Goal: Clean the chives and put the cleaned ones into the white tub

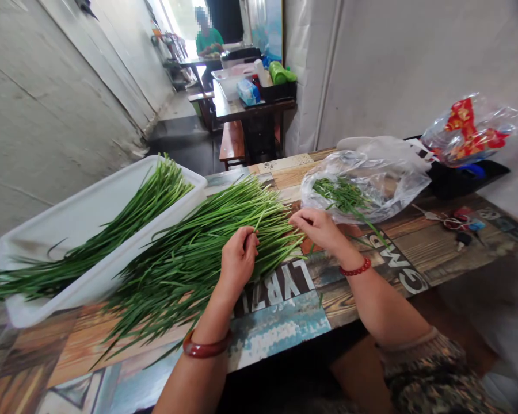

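Observation:
A large pile of garlic chives (190, 247) lies on the wooden-patterned table, its pale stalk ends pointing right. Over the pile, my left hand (239, 256) is closed in a pinch, and a thin green stalk sticks up from its fingers. My right hand (319, 229) is at the stalk ends with thumb and forefinger together; whatever is between them is too small to make out. Behind the pile, a white plastic tub (86, 213) holds another bunch of chives (142, 215), leaves hanging over its near left end. Beyond my right hand, a clear plastic bag (392, 184) contains green scraps (341, 194).
A red-printed plastic package (470, 129) rests by the right wall. Keys (461, 240) and a cable lie on the table (285, 333) at right. Farther back are a bench (232, 141), a second table (259, 112) with containers, and a seated person in green (208, 41).

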Available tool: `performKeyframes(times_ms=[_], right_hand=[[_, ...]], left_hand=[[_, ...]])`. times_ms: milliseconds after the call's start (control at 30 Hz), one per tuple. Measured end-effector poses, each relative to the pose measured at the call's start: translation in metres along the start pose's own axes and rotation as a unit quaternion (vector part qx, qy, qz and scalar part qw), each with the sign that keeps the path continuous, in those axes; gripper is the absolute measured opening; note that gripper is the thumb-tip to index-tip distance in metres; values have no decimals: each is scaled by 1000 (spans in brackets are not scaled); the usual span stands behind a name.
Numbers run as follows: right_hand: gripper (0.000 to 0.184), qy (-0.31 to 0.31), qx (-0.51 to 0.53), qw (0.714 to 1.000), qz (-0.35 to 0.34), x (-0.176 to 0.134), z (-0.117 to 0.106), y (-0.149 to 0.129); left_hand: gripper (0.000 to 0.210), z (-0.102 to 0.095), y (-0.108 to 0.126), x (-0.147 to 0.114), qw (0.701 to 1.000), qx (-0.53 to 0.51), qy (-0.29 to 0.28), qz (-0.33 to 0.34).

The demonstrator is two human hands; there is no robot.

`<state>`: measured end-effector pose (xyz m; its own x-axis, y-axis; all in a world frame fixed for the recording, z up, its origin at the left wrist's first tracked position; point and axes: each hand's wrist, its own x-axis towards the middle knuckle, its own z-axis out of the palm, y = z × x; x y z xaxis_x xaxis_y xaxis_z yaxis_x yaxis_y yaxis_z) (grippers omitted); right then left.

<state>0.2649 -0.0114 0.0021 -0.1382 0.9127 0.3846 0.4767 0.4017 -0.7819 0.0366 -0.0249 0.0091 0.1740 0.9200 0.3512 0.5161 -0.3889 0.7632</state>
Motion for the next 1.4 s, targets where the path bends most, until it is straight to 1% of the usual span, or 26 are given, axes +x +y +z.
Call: performKeyframes(times_ms=[67,133,200,267,300,367,467,533,633,800,933,1000,1033,1133,1200,1300,1400], right_hand=[[16,-22,-72,996,-52,-2,3,1],[13,-34,-143,985,-88,-4,7,3],[16,-43,-193,975,-102,-6,10,5],[10,-47,-209,971,-102,-6,12,7],[6,-47,-205,973,-100,-6,12,6],[6,-46,-171,979,-97,-5,11,4],[9,-43,-74,992,-92,-3,8,-2],[12,-43,-19,995,-83,-2,8,-6],[17,-43,9,997,-69,-2,8,-9],[19,-42,21,995,-83,-2,9,-12],[22,-39,34,995,-88,-1,9,-11],[24,-31,34,996,-73,-1,9,-8],[24,-21,30,997,-62,-1,9,-7],[20,-4,7,1000,-30,-2,8,-2],[15,-20,-11,999,-32,-3,7,1],[9,-58,-35,996,-53,-4,6,4],[8,-63,-47,995,-60,-4,6,3]], left_hand=[[17,-1,0,0,999,25,9,18],[16,0,0,-1,997,57,18,40],[16,1,0,-2,996,74,15,55],[17,2,0,-3,994,84,7,68],[17,3,0,-4,993,89,4,74],[17,3,1,-4,992,96,8,83],[16,2,5,-3,989,89,38,113],[14,1,7,-2,985,84,48,141],[13,1,10,-2,981,114,28,157],[11,3,15,-6,969,214,7,119],[10,5,14,-6,960,239,-33,139],[14,7,10,-5,965,218,-46,137],[15,8,7,-5,971,198,-45,124],[15,10,0,-4,989,133,-19,58],[14,10,-3,-3,995,102,-6,23],[13,8,-2,0,998,67,5,-3],[14,7,0,1,998,52,16,-21]])
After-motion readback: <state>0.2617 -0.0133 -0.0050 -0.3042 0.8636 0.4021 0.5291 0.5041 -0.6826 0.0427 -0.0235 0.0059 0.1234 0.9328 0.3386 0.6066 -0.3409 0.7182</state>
